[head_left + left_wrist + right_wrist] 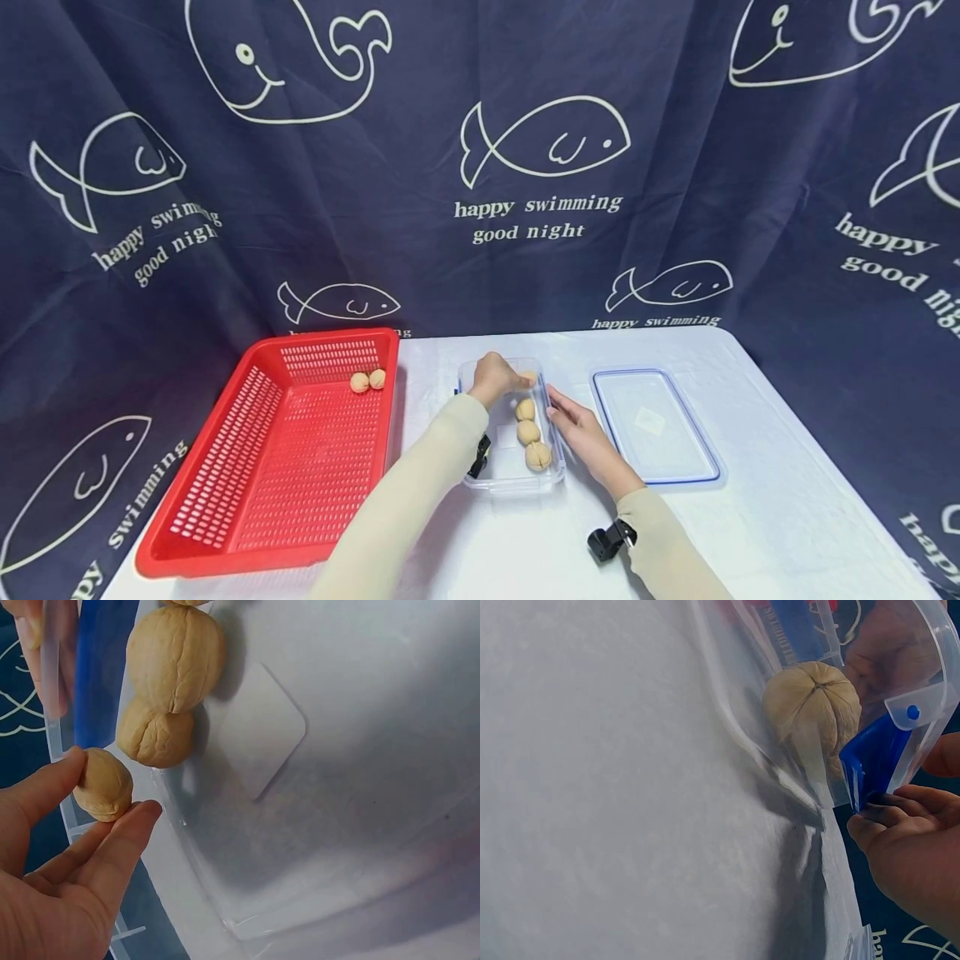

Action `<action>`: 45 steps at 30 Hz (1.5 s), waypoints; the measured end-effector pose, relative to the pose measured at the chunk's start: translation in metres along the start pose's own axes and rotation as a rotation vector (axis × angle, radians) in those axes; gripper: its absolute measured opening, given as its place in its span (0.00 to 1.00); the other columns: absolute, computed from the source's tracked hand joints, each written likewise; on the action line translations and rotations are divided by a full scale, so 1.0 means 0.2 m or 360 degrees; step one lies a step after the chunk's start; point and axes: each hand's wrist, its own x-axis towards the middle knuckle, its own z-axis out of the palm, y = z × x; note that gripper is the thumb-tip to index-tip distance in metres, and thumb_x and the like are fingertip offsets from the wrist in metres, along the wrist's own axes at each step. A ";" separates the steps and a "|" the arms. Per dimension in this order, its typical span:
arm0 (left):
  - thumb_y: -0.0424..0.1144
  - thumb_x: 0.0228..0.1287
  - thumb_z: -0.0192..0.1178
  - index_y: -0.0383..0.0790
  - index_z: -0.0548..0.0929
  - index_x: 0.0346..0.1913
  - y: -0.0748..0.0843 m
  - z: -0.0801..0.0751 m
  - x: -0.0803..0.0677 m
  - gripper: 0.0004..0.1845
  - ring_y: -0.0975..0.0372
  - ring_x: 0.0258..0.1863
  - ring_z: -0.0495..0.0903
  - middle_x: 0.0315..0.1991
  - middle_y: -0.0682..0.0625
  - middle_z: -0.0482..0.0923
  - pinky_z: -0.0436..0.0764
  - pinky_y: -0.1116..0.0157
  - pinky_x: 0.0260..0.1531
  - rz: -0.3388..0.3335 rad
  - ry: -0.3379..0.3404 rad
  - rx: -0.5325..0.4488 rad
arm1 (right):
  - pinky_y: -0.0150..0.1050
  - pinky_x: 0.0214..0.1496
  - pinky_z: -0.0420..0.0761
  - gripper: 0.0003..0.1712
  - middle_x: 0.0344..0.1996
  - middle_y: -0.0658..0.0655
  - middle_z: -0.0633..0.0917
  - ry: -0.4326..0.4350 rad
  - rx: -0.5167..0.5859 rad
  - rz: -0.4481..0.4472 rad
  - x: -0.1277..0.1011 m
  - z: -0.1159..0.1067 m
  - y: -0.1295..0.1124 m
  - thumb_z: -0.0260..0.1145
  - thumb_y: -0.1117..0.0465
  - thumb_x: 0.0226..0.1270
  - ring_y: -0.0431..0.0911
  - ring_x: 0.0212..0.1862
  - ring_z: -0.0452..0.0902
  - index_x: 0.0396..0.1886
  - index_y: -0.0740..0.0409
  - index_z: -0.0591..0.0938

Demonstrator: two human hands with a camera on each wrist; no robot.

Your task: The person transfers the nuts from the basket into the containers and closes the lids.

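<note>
1. Head view: a red basket [300, 467] is standing left of the left hand, and two loose walnuts [368, 381] are lying in its far right corner.
2. The left hand [495, 377] is pinching a single walnut [103, 784] between thumb and fingertips, at the far end of the clear box [517, 482]; whether the nut is touching the floor, I cannot tell. It is looking light, hard-shelled and unlikely to crush; being round, it could roll, so fingertips on opposite sides, in its grooves, should suit.
3. Nearer than that hand, a row of three walnuts [528, 432] is lying inside the box, along the wall beside the right hand.
4. The right hand [577, 425] is resting loosely outside that wall, its fingertips meeting a blue latch [874, 765]. The box is looking light and slippery; its rim should offer hold.
5. Right of this hand, a blue-edged lid [660, 462] is lying on the bench [487, 550], its pale label [649, 421] showing no readable brand.
6. Beyond both hands, the curtain [420, 208] is repeating "happy swimming good night".
</note>
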 end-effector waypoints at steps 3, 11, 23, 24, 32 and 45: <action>0.47 0.42 0.79 0.27 0.83 0.41 0.00 0.00 0.00 0.29 0.54 0.37 0.82 0.37 0.40 0.84 0.82 0.62 0.42 -0.0011 -0.0016 0.0015 | 0.49 0.73 0.49 0.29 0.72 0.60 0.60 -0.0002 -0.0001 -0.0002 0.00 0.00 0.00 0.52 0.58 0.76 0.55 0.73 0.52 0.73 0.58 0.60; 0.44 0.41 0.79 0.28 0.83 0.42 0.00 0.00 0.00 0.28 0.53 0.40 0.82 0.39 0.40 0.83 0.81 0.62 0.44 -0.0055 -0.0020 0.0029 | 0.48 0.73 0.50 0.29 0.72 0.60 0.61 0.0008 0.0000 0.0001 0.00 0.00 0.00 0.52 0.58 0.76 0.55 0.73 0.52 0.73 0.59 0.61; 0.39 0.43 0.77 0.38 0.88 0.28 0.00 -0.06 0.01 0.10 0.58 0.35 0.80 0.31 0.49 0.85 0.80 0.65 0.41 0.0064 0.0020 -0.0138 | 0.48 0.74 0.49 0.29 0.73 0.61 0.59 0.0003 -0.0010 0.0022 -0.01 0.01 -0.02 0.51 0.59 0.76 0.55 0.74 0.49 0.73 0.59 0.59; 0.39 0.43 0.77 0.37 0.88 0.28 0.01 -0.07 0.01 0.10 0.57 0.37 0.81 0.31 0.49 0.86 0.80 0.65 0.42 0.0075 0.0025 -0.0148 | 0.48 0.74 0.49 0.29 0.73 0.61 0.58 0.0003 -0.0010 0.0022 -0.01 0.01 -0.02 0.51 0.59 0.76 0.55 0.74 0.49 0.73 0.59 0.59; 0.39 0.46 0.76 0.37 0.89 0.33 0.05 -0.16 0.02 0.11 0.55 0.44 0.81 0.37 0.47 0.86 0.80 0.63 0.45 0.0126 0.0014 -0.0253 | 0.48 0.73 0.50 0.29 0.73 0.61 0.59 0.0003 -0.0022 -0.0004 -0.01 0.01 -0.01 0.51 0.59 0.76 0.55 0.73 0.50 0.73 0.59 0.60; 0.36 0.52 0.72 0.35 0.87 0.41 0.08 -0.42 0.01 0.12 0.55 0.38 0.84 0.37 0.45 0.86 0.82 0.64 0.39 0.0284 -0.0063 -0.0703 | 0.48 0.73 0.50 0.29 0.73 0.61 0.59 0.0018 -0.0050 0.0001 0.00 0.01 0.00 0.51 0.60 0.76 0.55 0.73 0.51 0.73 0.59 0.60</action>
